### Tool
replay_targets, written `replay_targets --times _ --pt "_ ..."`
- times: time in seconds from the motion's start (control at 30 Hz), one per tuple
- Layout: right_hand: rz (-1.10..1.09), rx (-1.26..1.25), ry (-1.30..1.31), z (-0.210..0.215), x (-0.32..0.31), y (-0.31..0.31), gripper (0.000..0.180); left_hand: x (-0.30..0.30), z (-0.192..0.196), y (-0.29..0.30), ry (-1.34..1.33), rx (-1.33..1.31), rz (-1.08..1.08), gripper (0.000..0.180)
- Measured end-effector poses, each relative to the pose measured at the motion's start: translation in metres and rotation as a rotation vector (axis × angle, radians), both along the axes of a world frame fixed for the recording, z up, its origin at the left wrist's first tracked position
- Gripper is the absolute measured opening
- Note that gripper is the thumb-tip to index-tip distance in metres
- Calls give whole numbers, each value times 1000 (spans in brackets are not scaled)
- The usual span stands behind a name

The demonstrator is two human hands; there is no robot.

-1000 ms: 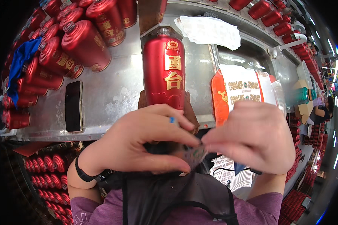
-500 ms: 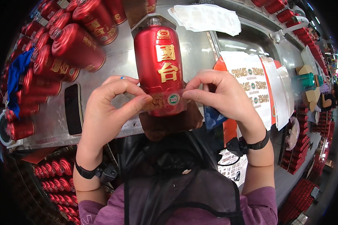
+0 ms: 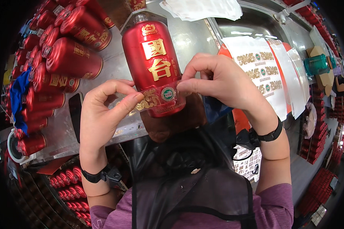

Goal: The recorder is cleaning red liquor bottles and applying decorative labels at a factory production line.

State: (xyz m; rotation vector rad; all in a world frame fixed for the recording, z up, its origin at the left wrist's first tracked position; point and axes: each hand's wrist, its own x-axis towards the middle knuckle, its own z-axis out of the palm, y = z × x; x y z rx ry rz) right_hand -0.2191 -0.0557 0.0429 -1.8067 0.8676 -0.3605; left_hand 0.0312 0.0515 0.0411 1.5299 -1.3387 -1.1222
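Observation:
A red bottle (image 3: pixel 153 57) with raised gold characters lies before me, its neck pointing away. Across its lower part stretches a clear sticker (image 3: pixel 151 97) with gold scrollwork and a round green emblem. Between thumb and forefinger, my left hand (image 3: pixel 109 110) pinches the sticker's left end, which stands out past the bottle's side. My right hand (image 3: pixel 218 78) pinches at the other end, with its fingertips against the bottle's right side. The emblem sits over the red surface; whether the film is pressed down there I cannot tell.
Several red bottles (image 3: pixel 74 59) crowd the table's left side, by a blue cloth (image 3: pixel 19 99) and a dark phone (image 3: pixel 75 114). On the right lie sticker sheets (image 3: pixel 256 72). White sheets (image 3: pixel 202 8) lie at the back. A brown pad (image 3: pixel 172 128) is under the bottle's near end.
The bottle now appears farther left and slightly tilted in view. The sticker's left end shows more gold scrollwork beyond the bottle's side. Both hands keep their pinch.

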Motion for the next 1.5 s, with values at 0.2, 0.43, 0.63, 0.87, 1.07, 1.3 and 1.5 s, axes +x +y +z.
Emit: replay_targets --times 0.2,0.43,0.63,0.87,1.07,1.3,1.5 --pt "2 -8 -66 -5 0 -2 24 -1 1 -1 47 43 27 8" --pt "2 -26 -62 -9 1 -3 24 0 -2 -2 70 24 19 7" --pt "12 9 -58 -10 1 -5 18 0 0 -2 106 40 30 6" --pt "15 -7 -49 -12 2 -6 23 1 -4 -4 131 30 -6 7" --pt "22 -23 -39 -12 2 -7 29 3 -6 -4 135 27 -24 7" --pt "-6 -14 -34 -13 2 -7 28 7 -13 -6 188 19 -52 9" --pt "-14 16 -33 -17 -2 -8 16 18 -34 -1 46 -154 59 49"
